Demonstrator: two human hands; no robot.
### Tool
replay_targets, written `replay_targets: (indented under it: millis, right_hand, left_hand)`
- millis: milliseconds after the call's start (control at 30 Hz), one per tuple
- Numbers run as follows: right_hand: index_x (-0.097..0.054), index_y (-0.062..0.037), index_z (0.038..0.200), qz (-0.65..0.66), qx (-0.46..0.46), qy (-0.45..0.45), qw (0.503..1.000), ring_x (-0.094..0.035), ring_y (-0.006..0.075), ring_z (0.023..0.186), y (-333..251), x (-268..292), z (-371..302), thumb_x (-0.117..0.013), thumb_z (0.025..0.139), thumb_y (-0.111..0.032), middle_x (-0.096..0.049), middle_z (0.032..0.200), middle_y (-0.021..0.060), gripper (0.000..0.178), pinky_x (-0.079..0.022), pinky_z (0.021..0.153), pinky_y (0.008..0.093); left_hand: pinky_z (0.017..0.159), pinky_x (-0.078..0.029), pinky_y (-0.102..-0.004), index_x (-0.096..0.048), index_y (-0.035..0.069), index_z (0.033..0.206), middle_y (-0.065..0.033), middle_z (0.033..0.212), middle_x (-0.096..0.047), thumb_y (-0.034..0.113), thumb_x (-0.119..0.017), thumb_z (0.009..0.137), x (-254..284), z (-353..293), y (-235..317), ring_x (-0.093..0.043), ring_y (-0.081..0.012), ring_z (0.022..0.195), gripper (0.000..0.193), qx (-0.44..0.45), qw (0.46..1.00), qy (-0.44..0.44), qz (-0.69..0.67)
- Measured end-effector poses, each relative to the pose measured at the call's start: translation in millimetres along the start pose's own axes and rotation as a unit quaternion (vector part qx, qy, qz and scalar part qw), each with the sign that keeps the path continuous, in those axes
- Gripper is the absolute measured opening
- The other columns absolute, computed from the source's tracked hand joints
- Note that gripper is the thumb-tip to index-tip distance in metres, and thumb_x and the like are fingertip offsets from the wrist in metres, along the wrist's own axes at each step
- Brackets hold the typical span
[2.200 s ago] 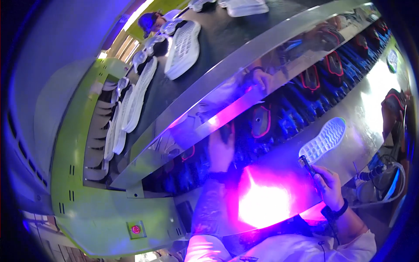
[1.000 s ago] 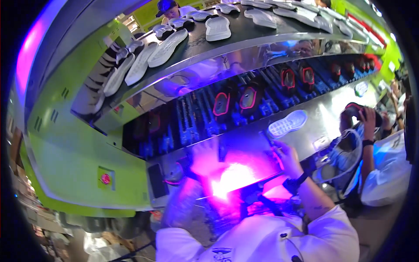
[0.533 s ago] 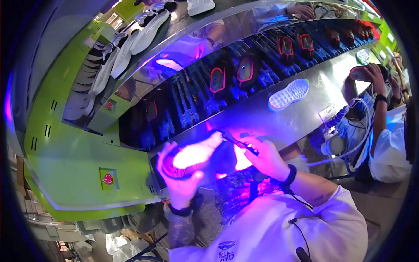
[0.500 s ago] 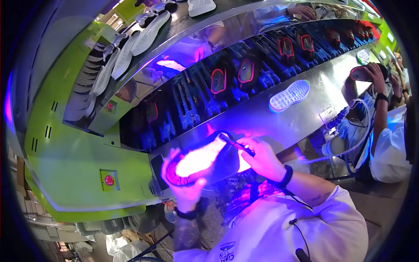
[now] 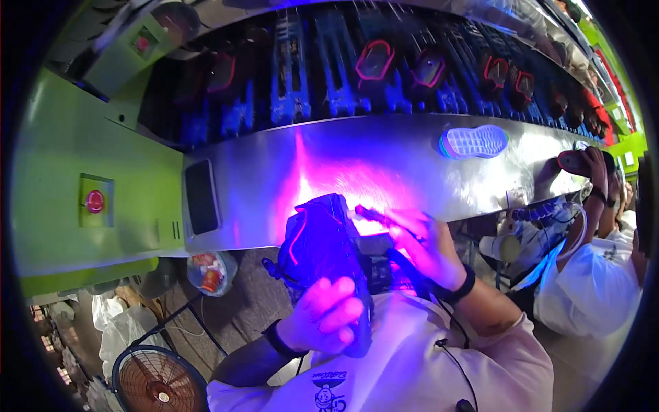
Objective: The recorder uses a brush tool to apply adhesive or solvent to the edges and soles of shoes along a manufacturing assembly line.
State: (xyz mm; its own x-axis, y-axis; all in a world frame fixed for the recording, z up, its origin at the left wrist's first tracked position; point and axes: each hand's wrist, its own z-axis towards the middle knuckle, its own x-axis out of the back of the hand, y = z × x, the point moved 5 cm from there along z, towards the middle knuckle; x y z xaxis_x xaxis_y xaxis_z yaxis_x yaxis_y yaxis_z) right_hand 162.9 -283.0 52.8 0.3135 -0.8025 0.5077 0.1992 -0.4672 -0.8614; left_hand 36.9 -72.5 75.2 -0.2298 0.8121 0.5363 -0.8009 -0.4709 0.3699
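Observation:
A dark shoe upper [image 5: 316, 237] with a thin pinkish line on its side stands tilted in front of my chest, lit strongly in blue and purple. My left hand [image 5: 324, 317] is closed around its lower end, fingers wrapped over the edge. Its bottom face is turned toward my right and is seen only edge-on. In my right hand [image 5: 431, 253] is a slim dark pen-shaped tool [image 5: 372, 215]. The tool's tip is close beside the upper part of the shoe; whether it touches cannot be made out.
On the metal bench [image 5: 247, 165] lie a pale shoe sole [image 5: 475, 142] and a dark phone-like slab [image 5: 202, 197]. A dark conveyor [image 5: 309, 75] carries several red-rimmed shoe pieces behind it. A green housing with a red button [image 5: 95, 201], a fan [image 5: 159, 384] and a co-worker's hand [image 5: 596, 166] flank me.
The shoe has been turned from its bright bottom facing up to its dark side showing, and drawn nearer my body. My left hand shifted its grip; my view swung round.

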Motion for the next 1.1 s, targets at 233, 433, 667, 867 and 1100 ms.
replay_targets:
  millis: [233,433,667,867,1100]
  right_hand:
    - [-0.071,-0.0022,0.125,-0.027,-0.024,0.028,0.999,-0.071,0.0206,0.097,6.8,-10.7,45.6,-0.071,0.097,-0.012,-0.074,0.108,0.0140,0.030,-0.055,0.084,0.0335]
    - [-0.071,-0.0023,0.128,0.006,-0.066,-0.047,0.997,-0.071,0.0195,0.098,14.5,-11.5,53.6,-0.069,0.095,-0.003,-0.076,0.110,0.0141,0.033,-0.054,0.090,0.0332]
    - [-0.071,-0.0019,0.129,0.034,-0.108,-0.078,0.990,-0.071,0.0179,0.105,15.9,-3.7,42.5,-0.071,0.096,-0.004,-0.076,0.115,0.0129,0.033,-0.054,0.094,0.0319]
    - [-0.072,-0.0081,0.130,0.065,-0.136,-0.059,0.987,-0.073,0.0251,0.106,18.9,-13.5,11.6,-0.072,0.098,-0.015,-0.076,0.118,0.0151,0.033,-0.054,0.094,0.0349]
    - [-0.072,-0.0071,0.130,0.154,-0.122,-0.020,0.980,-0.073,0.0272,0.110,13.6,-23.8,-21.1,-0.073,0.097,-0.013,-0.075,0.124,0.0152,0.034,-0.053,0.098,0.0365]
  left_hand:
    - [0.127,-0.017,-0.0504,-0.044,0.025,0.152,0.0004,0.166,-0.039,0.031,-0.047,0.104,-18.8,-52.5,23.5,-0.041,-0.0257,0.151,0.048,-0.231,0.904,-0.137,0.333]
    - [0.127,-0.016,-0.0474,-0.042,0.034,0.154,0.0062,0.166,-0.040,0.034,-0.048,0.103,-10.5,-38.7,14.6,-0.037,-0.0163,0.154,0.052,-0.105,0.980,-0.166,-0.014]
    - [0.129,-0.011,-0.0488,-0.041,0.037,0.155,0.0100,0.164,-0.043,0.036,-0.051,0.106,-5.6,-28.7,8.4,-0.035,-0.0167,0.155,0.050,-0.141,0.973,-0.185,0.004]
    - [0.129,-0.010,-0.0492,-0.039,0.037,0.156,0.0100,0.164,-0.044,0.033,-0.053,0.105,-6.8,-27.9,11.0,-0.033,-0.0156,0.156,0.053,-0.133,0.973,-0.188,0.007]
    - [0.129,-0.012,-0.0532,-0.035,0.034,0.159,0.0089,0.162,-0.044,0.031,-0.074,0.093,-11.2,-32.1,15.1,-0.035,-0.0193,0.155,0.076,-0.079,0.988,-0.133,0.019]
